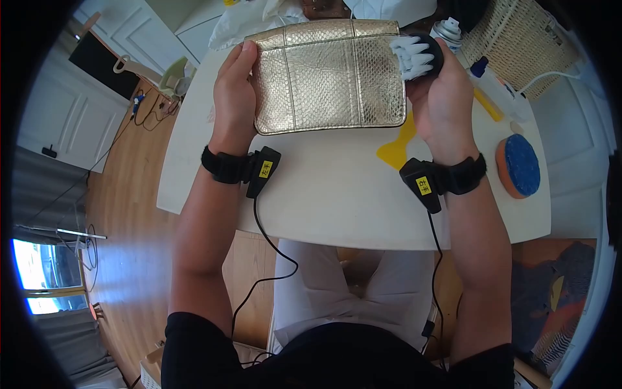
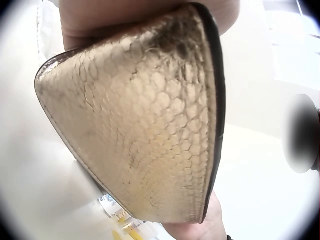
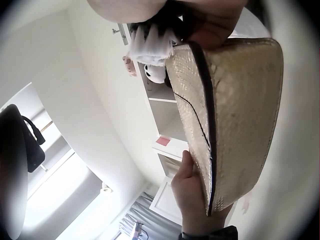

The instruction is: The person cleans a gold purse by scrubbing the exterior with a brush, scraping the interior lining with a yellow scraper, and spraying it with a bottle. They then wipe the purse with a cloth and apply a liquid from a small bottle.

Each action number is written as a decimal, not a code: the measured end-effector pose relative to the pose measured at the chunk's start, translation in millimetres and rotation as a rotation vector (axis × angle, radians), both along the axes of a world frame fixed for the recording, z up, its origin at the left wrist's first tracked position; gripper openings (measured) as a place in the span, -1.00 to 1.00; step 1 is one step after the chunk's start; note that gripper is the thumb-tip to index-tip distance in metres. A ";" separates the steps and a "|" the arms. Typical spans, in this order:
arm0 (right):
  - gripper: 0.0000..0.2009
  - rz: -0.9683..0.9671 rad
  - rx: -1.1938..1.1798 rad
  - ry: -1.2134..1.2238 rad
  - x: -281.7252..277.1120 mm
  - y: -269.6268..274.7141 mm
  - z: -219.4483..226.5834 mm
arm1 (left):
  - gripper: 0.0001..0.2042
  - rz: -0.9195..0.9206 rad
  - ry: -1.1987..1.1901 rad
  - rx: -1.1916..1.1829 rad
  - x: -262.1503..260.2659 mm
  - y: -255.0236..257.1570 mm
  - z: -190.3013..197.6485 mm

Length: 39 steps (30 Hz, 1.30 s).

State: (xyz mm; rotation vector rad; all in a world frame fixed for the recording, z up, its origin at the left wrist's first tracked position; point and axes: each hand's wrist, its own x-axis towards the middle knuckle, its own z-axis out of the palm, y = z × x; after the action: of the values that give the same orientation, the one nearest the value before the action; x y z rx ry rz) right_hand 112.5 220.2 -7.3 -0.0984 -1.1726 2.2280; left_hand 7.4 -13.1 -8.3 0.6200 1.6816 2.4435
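A gold snakeskin-patterned bag (image 1: 324,81) is held up above the white table in the head view. The left hand (image 1: 234,87) grips its left edge, thumb on the near face; in the right wrist view that hand (image 3: 192,197) holds the bag's (image 3: 242,115) lower end. My right hand (image 1: 447,104) holds a black brush with white bristles (image 1: 413,58), which touch the bag's upper right part. In the right wrist view the bristles (image 3: 150,47) lie against the bag's corner. The left wrist view shows the bag (image 2: 140,120) large, with a dark patch near its top corner.
On the white table (image 1: 324,201) are a yellow piece (image 1: 396,148), a round blue and orange sponge (image 1: 520,165), a white bottle with a dark cap (image 1: 495,87) and a spray can (image 1: 447,32). A woven basket (image 1: 528,39) and white bags (image 1: 249,23) stand at the back.
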 end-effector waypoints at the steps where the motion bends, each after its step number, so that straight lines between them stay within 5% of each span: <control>1: -0.72 -0.008 0.011 -0.003 0.3 -0.7 0.8 | -0.64 0.012 0.009 0.002 1.6 1.1 2.0; 17: -0.70 -0.078 0.058 -0.107 1.3 -4.9 0.6 | -0.67 0.034 0.100 0.054 -10.3 -2.2 -6.5; 22: -0.69 -0.125 0.321 -0.380 4.3 -6.0 -1.0 | -0.68 0.108 0.105 0.041 -7.8 -0.5 -2.8; 35: -0.64 -0.179 0.508 -0.337 -3.2 -8.5 -17.3 | -0.69 0.290 0.096 -0.006 -14.4 -1.2 -7.1; 39: -0.67 -0.279 0.837 -0.329 1.1 -8.6 -15.6 | -0.67 0.319 0.112 -0.035 -13.9 -1.7 -7.6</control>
State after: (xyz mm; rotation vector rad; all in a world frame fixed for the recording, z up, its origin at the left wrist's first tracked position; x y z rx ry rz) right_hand 113.6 211.6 -22.9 -0.2682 -2.0339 1.3720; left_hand -6.6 -14.8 -15.9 0.5284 2.0012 2.6243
